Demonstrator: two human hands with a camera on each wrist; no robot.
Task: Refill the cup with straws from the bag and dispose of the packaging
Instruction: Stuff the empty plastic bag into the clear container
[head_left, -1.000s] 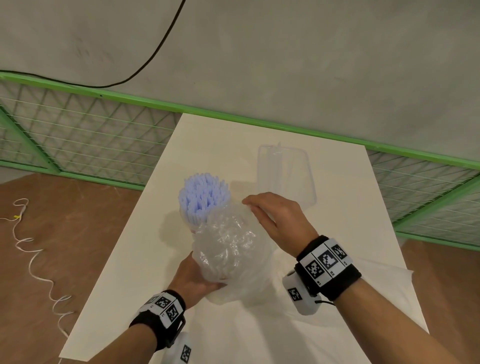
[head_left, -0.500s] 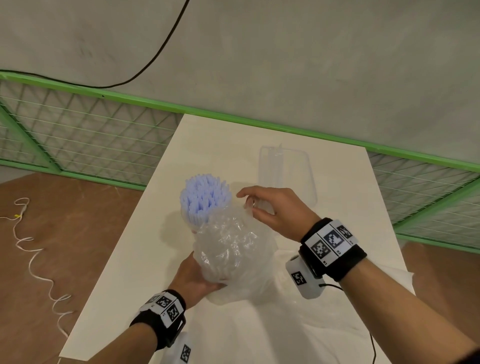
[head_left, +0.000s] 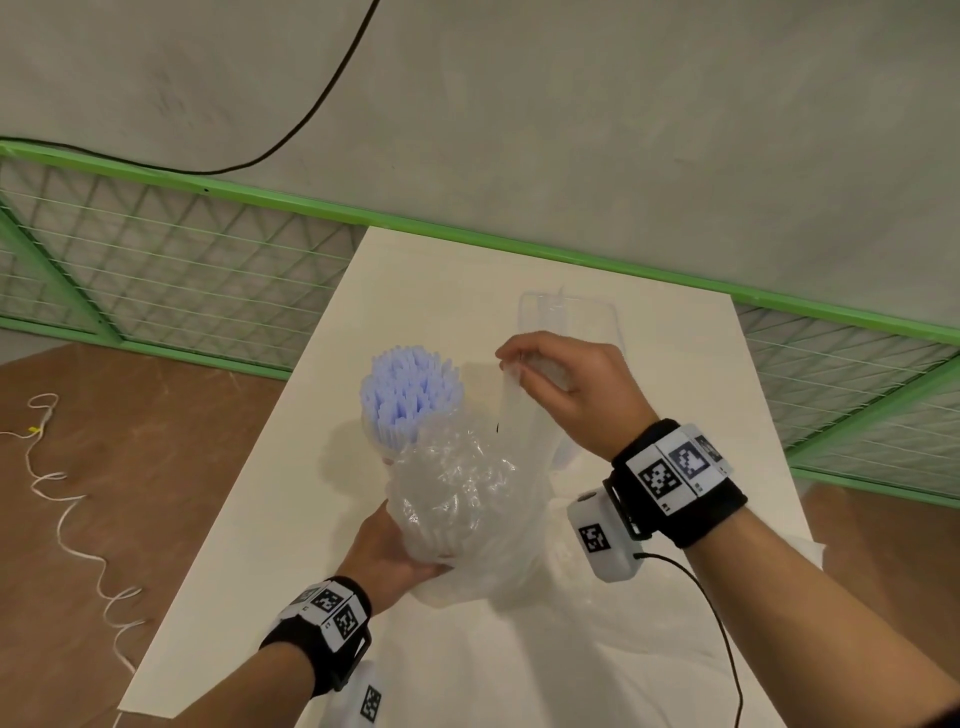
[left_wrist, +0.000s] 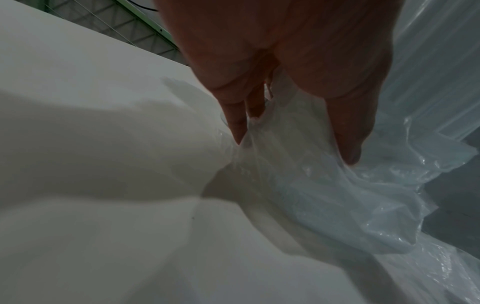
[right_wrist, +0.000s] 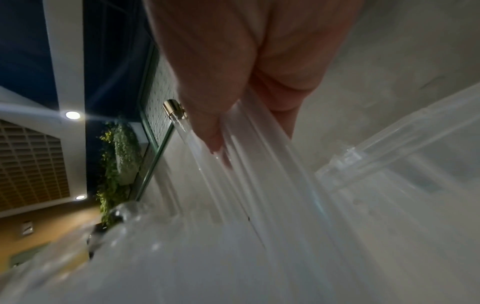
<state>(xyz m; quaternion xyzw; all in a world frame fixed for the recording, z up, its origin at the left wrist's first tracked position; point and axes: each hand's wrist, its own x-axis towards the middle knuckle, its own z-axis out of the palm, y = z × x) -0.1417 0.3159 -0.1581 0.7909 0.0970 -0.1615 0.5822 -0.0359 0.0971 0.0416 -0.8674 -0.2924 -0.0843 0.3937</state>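
Head view: left hand fingers curled around base of crumpled clear bag on white table | right hand fingers pinched on bag's upper edge, lifted | pale blue straws upright just behind bag | clear container beyond right hand

Head cam: high, looks fwd and down over the counter at both hands, wall behind. L wrist cam: very near, under the left hand, looks along fingers onto the bag. R wrist cam: same, tilted upward. All 3 share the bag.
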